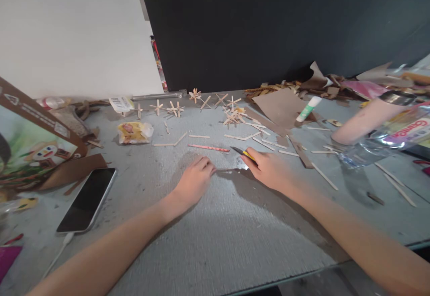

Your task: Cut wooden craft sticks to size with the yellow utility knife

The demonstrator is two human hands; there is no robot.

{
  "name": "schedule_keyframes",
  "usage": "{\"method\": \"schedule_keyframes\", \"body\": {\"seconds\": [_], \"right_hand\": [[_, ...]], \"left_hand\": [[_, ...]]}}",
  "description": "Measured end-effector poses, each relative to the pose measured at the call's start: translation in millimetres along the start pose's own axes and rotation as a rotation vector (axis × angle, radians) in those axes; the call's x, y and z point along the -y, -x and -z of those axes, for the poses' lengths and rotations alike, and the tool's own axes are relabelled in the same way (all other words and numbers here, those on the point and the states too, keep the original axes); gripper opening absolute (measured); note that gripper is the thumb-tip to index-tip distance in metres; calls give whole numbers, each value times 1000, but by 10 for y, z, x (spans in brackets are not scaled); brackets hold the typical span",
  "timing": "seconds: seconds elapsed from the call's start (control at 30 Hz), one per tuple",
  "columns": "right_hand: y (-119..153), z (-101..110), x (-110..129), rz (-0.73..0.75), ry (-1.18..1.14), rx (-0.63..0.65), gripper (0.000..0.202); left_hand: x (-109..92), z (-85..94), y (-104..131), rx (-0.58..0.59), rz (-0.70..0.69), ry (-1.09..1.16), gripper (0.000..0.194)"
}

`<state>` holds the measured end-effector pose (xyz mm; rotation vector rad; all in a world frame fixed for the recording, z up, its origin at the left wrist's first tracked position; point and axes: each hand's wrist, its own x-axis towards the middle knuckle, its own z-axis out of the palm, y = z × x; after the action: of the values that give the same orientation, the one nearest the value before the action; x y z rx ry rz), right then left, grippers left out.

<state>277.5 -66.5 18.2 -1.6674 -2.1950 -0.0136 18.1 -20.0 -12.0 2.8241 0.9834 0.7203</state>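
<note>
My left hand (198,178) is closed near the middle of the grey table, its fingertips on one end of a thin stick (228,169). The stick stretches toward my right hand (265,167), which is wrapped round a yellow and black cutter (247,154) with its dark blade pointing up and left. Beyond the hands lies a red patterned pencil (208,148). Several pale wooden sticks (199,136) lie farther back, and some are joined into star shapes (234,116).
A phone (88,201) with a cable lies at left beside a printed carton (40,148). A yellow packet (135,133) sits behind. At right are a glue stick (309,109), cardboard (280,108), a pink tumbler (366,119) and a plastic bottle (396,135).
</note>
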Motion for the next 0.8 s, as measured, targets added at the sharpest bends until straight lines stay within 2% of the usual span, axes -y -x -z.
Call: {"method": "schedule_keyframes", "body": {"seconds": [0.13,0.23,0.33,0.4,0.47,0.53,0.63,0.7,0.8], "right_hand": [[29,25,16,-35,-70,-4,29],[42,28,39,-48,-121,-1,31],[54,23,58,-59,-161,-3,32],[59,18,61,-70,-181,-6,32],[59,13,52,-81,-198,-15,32],[54,7,38,-88,-210,-29,32],[44,3,22,-91,-224,-36,32],[45,11,25,-86,-230,-31,34],[59,38,51,-76,-226,-30,34]], "left_hand": [[46,-18,-18,-22,55,75,24],[66,-7,-22,-40,12,114,21],[16,33,-19,-55,0,36,20],[-91,74,-6,-42,30,-85,23],[-261,111,27,27,35,-197,26],[-463,125,82,94,19,-244,31],[-704,85,180,120,31,-255,42],[-764,44,222,106,17,-255,42],[-717,16,222,92,16,-172,36]]}}
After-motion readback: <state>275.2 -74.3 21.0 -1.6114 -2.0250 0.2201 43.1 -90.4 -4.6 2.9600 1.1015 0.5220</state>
